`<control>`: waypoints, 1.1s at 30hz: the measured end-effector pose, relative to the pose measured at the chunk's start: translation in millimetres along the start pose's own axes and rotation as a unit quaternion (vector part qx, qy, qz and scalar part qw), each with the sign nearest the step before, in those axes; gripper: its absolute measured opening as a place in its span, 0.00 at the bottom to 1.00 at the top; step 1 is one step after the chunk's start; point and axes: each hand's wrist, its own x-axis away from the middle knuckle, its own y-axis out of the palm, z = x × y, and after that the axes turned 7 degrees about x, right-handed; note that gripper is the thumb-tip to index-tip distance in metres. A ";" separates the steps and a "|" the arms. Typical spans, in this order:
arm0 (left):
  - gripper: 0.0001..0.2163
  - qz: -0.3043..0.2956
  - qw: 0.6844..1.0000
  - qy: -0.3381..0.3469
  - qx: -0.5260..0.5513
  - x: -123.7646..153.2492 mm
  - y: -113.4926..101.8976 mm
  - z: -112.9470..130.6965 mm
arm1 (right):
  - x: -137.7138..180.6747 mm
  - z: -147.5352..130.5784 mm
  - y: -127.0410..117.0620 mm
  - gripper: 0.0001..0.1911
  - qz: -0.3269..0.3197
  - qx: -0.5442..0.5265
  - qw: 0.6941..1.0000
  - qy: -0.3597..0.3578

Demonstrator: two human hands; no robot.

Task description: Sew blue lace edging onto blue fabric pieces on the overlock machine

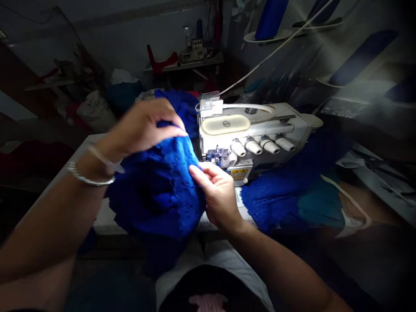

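Observation:
A piece of blue fabric [169,195] with a patterned, holed surface hangs between my two hands, draped over the front of the sewing table. My left hand [146,125] is raised and pinches its upper edge between thumb and fingers. Lower down the same edge, my right hand [217,190] grips the cloth between thumb and fingers. Just beyond my right hand stands a white overlock sewing machine [227,138] with several tension knobs; its needle area is lit. Fabric hides part of the machine's working surface.
More blue fabric [269,199] lies right of the machine, beside a teal piece [320,203]. Another blue heap [182,106] sits behind my left hand. Blue thread cones [271,19] stand at the upper right. A second sewing machine [195,50] is on a table at the back.

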 end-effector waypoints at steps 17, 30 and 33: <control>0.14 0.004 0.995 -0.054 -0.079 55.6 133.8 6.9 | 26.9 54.3 -72.7 0.19 0.069 0.098 0.987 0.111; 0.18 -0.019 0.996 -0.083 -0.032 48.9 145.7 6.0 | 23.3 49.9 -75.4 0.16 0.084 0.108 0.987 0.088; 0.15 0.007 0.996 -0.084 0.034 46.9 149.8 2.3 | 21.9 49.8 -76.2 0.16 0.089 0.107 0.987 0.086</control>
